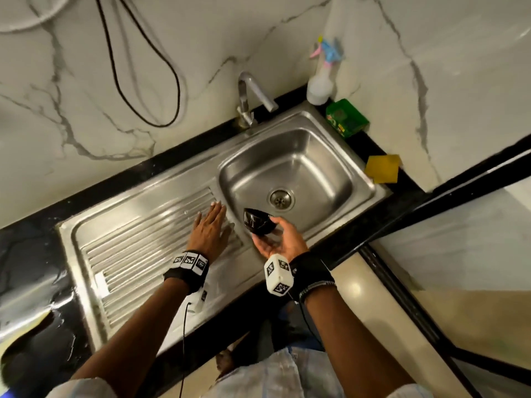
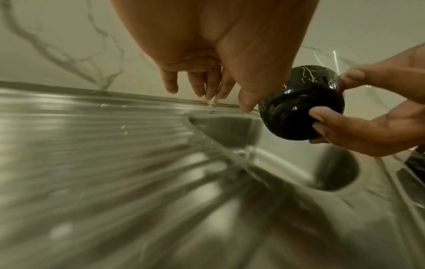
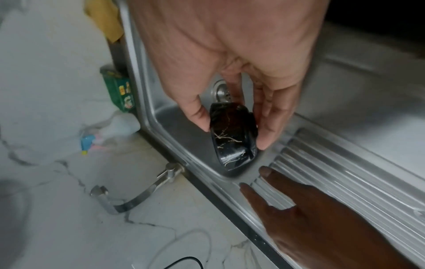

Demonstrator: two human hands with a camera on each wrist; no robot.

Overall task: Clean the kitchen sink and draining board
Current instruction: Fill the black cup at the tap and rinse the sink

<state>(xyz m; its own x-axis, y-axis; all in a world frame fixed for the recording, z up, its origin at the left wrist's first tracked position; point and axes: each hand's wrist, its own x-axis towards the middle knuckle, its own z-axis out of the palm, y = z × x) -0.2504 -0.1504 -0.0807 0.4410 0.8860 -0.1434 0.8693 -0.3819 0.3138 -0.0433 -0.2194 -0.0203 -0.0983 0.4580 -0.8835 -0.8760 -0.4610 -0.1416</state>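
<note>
Stainless steel, one unit: the sink [image 1: 356, 193] on the right, the ribbed board [image 1: 120, 254] on the left, both wet and glinting; we are standing over them. Bowl [image 1: 257, 222], small, black, pale-veined: we are gripping it in the right hand [image 1: 280, 239], thumb on one side and fingers curled round the other, tilting it on its side above the near left corner of the sink, mouth toward the board; whether water is leaving it, we cannot tell. Left hand [image 1: 208, 231]: we are laying it flat, fingers straight and close together, holding nothing, on the board's ribs just beside the sink.

Fittings and stock: tap [image 1: 251, 96] at the back, not visibly running; spray bottle [image 1: 320, 81], green box [image 1: 346, 117] and yellow sponge [image 1: 383, 168] along the right-hand counter edge, none in hand.

Step in hand, as we are judging it: rinsing the board by hand, with water tipped from the bowl. To do it well we are advising the following; pour at the far end of the ribs, not at the sink lip, so the water travels the full slope; sweep the flat palm along the grooves toward the sink, never across them; keep the bowl low to limit splashing onto the black counter; hold the bowl firmly, being glossy and likely slippery.
</note>
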